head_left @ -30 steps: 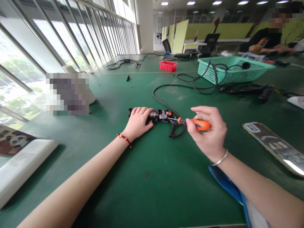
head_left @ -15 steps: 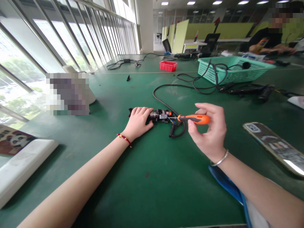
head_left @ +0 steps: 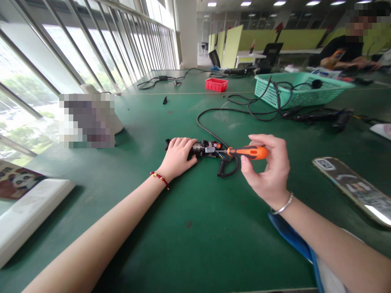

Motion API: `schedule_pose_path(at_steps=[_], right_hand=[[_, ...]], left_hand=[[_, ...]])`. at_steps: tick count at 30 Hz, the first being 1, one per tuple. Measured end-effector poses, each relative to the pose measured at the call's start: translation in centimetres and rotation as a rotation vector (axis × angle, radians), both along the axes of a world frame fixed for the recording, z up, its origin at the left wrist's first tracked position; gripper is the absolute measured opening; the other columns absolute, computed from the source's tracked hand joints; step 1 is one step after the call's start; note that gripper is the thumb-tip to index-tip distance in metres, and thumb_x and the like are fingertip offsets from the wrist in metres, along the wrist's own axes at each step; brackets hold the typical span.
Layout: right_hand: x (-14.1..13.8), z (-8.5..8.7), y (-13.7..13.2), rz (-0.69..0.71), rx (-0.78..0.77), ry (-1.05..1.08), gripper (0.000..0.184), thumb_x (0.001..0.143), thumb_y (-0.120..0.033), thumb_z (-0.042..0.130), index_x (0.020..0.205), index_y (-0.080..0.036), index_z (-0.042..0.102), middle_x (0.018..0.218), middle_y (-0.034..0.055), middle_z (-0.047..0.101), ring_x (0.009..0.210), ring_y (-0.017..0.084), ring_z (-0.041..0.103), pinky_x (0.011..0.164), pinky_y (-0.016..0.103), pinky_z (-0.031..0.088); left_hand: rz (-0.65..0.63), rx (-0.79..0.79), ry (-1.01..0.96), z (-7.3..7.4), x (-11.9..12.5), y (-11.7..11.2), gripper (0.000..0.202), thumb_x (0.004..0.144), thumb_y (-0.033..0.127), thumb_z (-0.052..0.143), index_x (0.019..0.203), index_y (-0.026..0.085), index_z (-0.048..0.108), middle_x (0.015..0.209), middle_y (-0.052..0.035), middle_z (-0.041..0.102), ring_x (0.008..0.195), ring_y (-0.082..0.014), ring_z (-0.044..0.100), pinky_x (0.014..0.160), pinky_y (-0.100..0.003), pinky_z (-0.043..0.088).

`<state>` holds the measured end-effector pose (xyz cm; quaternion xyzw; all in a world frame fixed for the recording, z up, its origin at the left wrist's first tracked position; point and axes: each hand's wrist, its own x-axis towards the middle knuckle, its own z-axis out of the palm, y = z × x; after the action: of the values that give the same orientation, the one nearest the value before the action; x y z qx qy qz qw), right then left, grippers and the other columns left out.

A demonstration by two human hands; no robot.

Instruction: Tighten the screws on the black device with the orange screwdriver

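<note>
A small black device with exposed coloured wiring [head_left: 207,148] lies on the green table [head_left: 189,244], and a black cable [head_left: 210,132] runs from it toward the back. My left hand [head_left: 179,156] lies curled over the device's left end, pressing it down. My right hand [head_left: 269,169] pinches an orange-handled screwdriver [head_left: 247,152] held nearly level. The screwdriver's thin tip points left into the wired part of the device.
A phone [head_left: 351,189] lies at the right. At the back stand a teal basket [head_left: 297,91] with cables, a red bin [head_left: 216,84] and loose black tools [head_left: 317,116]. A white board [head_left: 27,213] lies front left. Another person [head_left: 345,51] sits far right.
My right hand has lifted the screwdriver from a downward slant to nearly level and shifted its grip along the handle. My left hand and the device have not moved.
</note>
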<state>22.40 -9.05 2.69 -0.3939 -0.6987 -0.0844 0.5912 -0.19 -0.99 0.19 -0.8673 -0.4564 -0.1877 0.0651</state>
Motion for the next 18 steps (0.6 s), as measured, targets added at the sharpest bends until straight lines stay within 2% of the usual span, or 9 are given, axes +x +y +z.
schedule_pose_path(at_steps=[2, 4, 6, 9, 12, 14, 16, 18], right_hand=[[-0.07, 0.13, -0.06, -0.029, -0.043, 0.002, 0.031, 0.074, -0.021, 0.065, 0.104, -0.021, 0.058, 0.084, 0.0033, 0.062, 0.073, 0.018, 0.060, 0.069, 0.034, 0.052], [-0.15, 0.34, -0.21, -0.071, -0.080, -0.009, 0.013, 0.076, -0.023, 0.065, 0.089, -0.022, 0.061, 0.068, -0.0008, 0.060, 0.064, 0.016, 0.057, 0.065, 0.032, 0.050], [-0.18, 0.48, -0.31, -0.097, -0.101, -0.008, 0.004, 0.078, -0.025, 0.064, 0.080, -0.023, 0.061, 0.060, -0.0023, 0.057, 0.061, 0.015, 0.055, 0.062, 0.030, 0.049], [-0.11, 0.41, -0.24, -0.104, -0.115, 0.027, 0.013, 0.077, -0.025, 0.064, 0.090, -0.022, 0.061, 0.064, -0.0018, 0.057, 0.062, 0.016, 0.055, 0.062, 0.031, 0.048], [-0.05, 0.23, -0.03, -0.067, -0.047, 0.035, 0.032, 0.074, -0.020, 0.064, 0.105, -0.020, 0.057, 0.085, 0.0033, 0.062, 0.071, 0.017, 0.058, 0.068, 0.034, 0.050], [-0.07, 0.28, 0.02, -0.041, -0.005, 0.011, 0.036, 0.073, -0.019, 0.064, 0.107, -0.020, 0.056, 0.095, 0.0056, 0.063, 0.076, 0.018, 0.060, 0.071, 0.034, 0.051], [-0.14, 0.48, -0.05, -0.031, -0.006, -0.040, 0.024, 0.074, -0.019, 0.063, 0.097, -0.022, 0.058, 0.087, 0.0029, 0.065, 0.072, 0.017, 0.060, 0.068, 0.032, 0.050], [-0.20, 0.73, -0.17, -0.029, -0.017, -0.094, 0.006, 0.077, -0.019, 0.061, 0.080, -0.023, 0.058, 0.071, -0.0015, 0.064, 0.062, 0.015, 0.057, 0.064, 0.031, 0.047]], left_hand=[[0.000, 0.000, 0.002, 0.00, -0.01, -0.01, 0.045, 0.082, 0.029, 0.047, 0.126, 0.016, 0.050, 0.121, -0.0093, 0.059, 0.113, -0.0264, 0.050, 0.106, -0.043, 0.032], [0.000, -0.001, 0.001, -0.02, -0.03, -0.01, 0.045, 0.082, 0.029, 0.047, 0.126, 0.016, 0.050, 0.121, -0.0093, 0.058, 0.113, -0.0264, 0.050, 0.106, -0.043, 0.032], [0.000, -0.002, 0.001, -0.04, -0.05, -0.01, 0.046, 0.082, 0.028, 0.047, 0.126, 0.015, 0.050, 0.122, -0.0097, 0.058, 0.114, -0.0265, 0.050, 0.106, -0.043, 0.032], [0.000, -0.001, 0.002, -0.04, -0.06, 0.00, 0.046, 0.082, 0.028, 0.048, 0.126, 0.015, 0.050, 0.122, -0.0102, 0.058, 0.114, -0.0267, 0.049, 0.106, -0.043, 0.032], [0.001, -0.003, 0.000, -0.01, -0.05, -0.01, 0.046, 0.082, 0.028, 0.047, 0.126, 0.015, 0.050, 0.122, -0.0099, 0.058, 0.114, -0.0266, 0.049, 0.106, -0.043, 0.032], [0.001, -0.007, -0.005, 0.02, -0.03, -0.03, 0.045, 0.082, 0.028, 0.047, 0.125, 0.016, 0.050, 0.122, -0.0099, 0.058, 0.114, -0.0266, 0.050, 0.106, -0.043, 0.032], [-0.002, -0.007, -0.011, 0.03, 0.00, -0.06, 0.045, 0.082, 0.028, 0.048, 0.125, 0.016, 0.050, 0.122, -0.0101, 0.058, 0.114, -0.0267, 0.050, 0.106, -0.044, 0.032], [-0.004, -0.005, -0.010, 0.03, 0.01, -0.07, 0.046, 0.082, 0.028, 0.048, 0.126, 0.016, 0.050, 0.121, -0.0101, 0.058, 0.114, -0.0267, 0.050, 0.106, -0.043, 0.032]])
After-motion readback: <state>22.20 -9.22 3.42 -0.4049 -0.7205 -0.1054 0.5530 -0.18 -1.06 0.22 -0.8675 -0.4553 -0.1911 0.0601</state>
